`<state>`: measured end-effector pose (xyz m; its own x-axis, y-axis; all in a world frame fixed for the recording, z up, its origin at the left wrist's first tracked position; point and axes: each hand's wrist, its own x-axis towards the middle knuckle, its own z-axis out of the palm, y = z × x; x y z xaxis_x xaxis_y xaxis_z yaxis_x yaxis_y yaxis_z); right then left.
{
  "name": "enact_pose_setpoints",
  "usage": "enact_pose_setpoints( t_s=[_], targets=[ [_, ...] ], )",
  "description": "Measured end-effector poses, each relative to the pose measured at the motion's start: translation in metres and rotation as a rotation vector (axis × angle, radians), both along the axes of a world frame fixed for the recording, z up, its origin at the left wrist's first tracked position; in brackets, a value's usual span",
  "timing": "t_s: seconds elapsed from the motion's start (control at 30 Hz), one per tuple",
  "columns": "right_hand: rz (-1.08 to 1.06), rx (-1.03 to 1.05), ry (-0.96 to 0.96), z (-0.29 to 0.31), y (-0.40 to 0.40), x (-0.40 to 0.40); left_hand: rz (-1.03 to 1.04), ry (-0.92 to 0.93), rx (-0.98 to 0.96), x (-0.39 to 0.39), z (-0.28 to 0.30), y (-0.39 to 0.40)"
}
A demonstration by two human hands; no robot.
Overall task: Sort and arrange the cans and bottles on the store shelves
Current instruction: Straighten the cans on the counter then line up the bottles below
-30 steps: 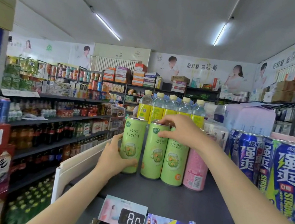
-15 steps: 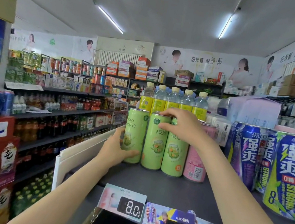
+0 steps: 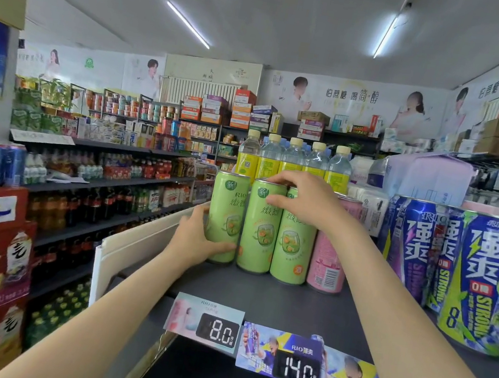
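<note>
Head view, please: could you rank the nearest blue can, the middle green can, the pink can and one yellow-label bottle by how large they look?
1. Blue can, though it stands nearest.
2. Middle green can.
3. Pink can, partly hidden.
4. Yellow-label bottle, farthest back, lower part hidden; true size unsure.

Head cam, fwd-down, close to shelf (image 3: 303,311)

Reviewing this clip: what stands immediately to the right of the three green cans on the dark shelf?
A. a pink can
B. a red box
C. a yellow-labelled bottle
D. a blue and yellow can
A: a pink can stands right beside the rightmost of the green cans, on the dark shelf.
</note>
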<state>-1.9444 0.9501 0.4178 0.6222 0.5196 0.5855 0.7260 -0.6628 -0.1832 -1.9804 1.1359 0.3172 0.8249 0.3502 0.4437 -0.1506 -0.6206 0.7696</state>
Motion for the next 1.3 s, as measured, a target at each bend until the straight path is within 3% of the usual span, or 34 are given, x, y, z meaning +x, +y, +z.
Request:
enact_pose_setpoints(
  t_s=[0.13, 0.27, 0.4, 0.57, 0.8, 1.03, 1.17, 1.3],
  targets=[
    [0.003, -0.003, 0.000, 0.001, 0.000, 0.000, -0.113, -0.022, -0.237, -0.007, 0.001, 0.002],
    [0.005, 0.000, 0.001, 0.001, 0.001, -0.002, -0.189, -0.002, -0.264, -0.006, 0.000, 0.000],
    [-0.010, 0.010, -0.037, -0.003, 0.001, -0.003, -0.131, -0.009, -0.096, -0.001, -0.003, 0.001],
    [-0.047, 0.047, -0.102, -0.006, 0.006, -0.003, -0.138, -0.030, -0.073, 0.003, -0.004, 0.002],
    [-0.122, 0.056, -0.169, -0.011, 0.013, 0.000, -0.055, -0.049, 0.123, 0.007, -0.003, 0.006],
    [-0.032, 0.140, 0.024, 0.025, -0.028, -0.012, 0.006, -0.166, 0.398, -0.008, 0.001, -0.014],
    [-0.031, -0.113, 0.244, 0.033, -0.049, -0.007, 0.079, -0.150, 0.586, -0.014, 0.001, -0.020],
    [0.010, -0.003, 0.228, 0.024, -0.047, 0.002, 0.082, -0.127, 0.650, -0.016, 0.001, -0.022]
  ],
)
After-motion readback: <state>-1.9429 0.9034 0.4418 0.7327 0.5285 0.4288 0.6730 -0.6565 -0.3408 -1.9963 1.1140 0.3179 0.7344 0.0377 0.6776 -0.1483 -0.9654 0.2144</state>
